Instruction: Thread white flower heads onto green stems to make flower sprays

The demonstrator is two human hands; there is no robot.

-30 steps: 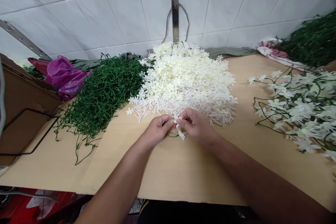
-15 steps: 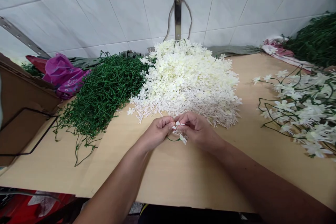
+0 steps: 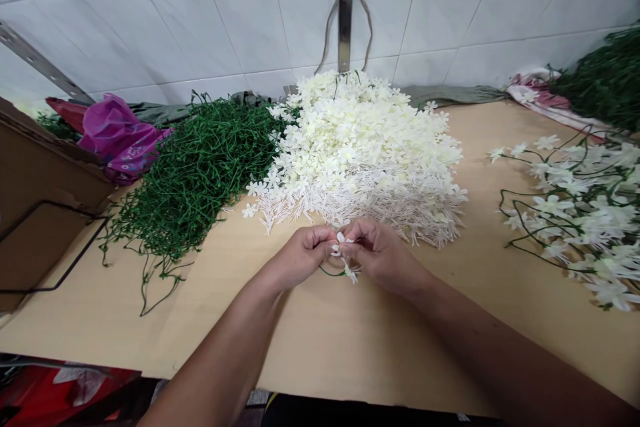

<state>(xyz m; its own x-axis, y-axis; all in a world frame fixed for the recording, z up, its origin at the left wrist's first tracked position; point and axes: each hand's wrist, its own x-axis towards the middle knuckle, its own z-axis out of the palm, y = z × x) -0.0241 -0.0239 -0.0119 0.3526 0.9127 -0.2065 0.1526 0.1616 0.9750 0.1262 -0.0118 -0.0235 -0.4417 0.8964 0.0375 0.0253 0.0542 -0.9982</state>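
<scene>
My left hand and my right hand meet above the table, just in front of the white heap, thumbs and fingers pinched. Between the fingertips a white artificial flower shows, its petals against my right fingers. From my left fingers a thin green plastic stem curves down and carries another white flower near its end. The spot where stem and upper flower meet is hidden by my fingers. Behind my hands lies a big pile of loose white flowers with pale stalks.
To the left is a tangled heap of green stems, beside a purple plastic bag and a cardboard box. Flowered stems lie on the right, with more greenery behind. A metal bracket stands against the tiled wall.
The upper flower has turned between my fingertips, its petals now more upright. Both hands stay pinched together in nearly the same place. The view has shifted slightly.
</scene>
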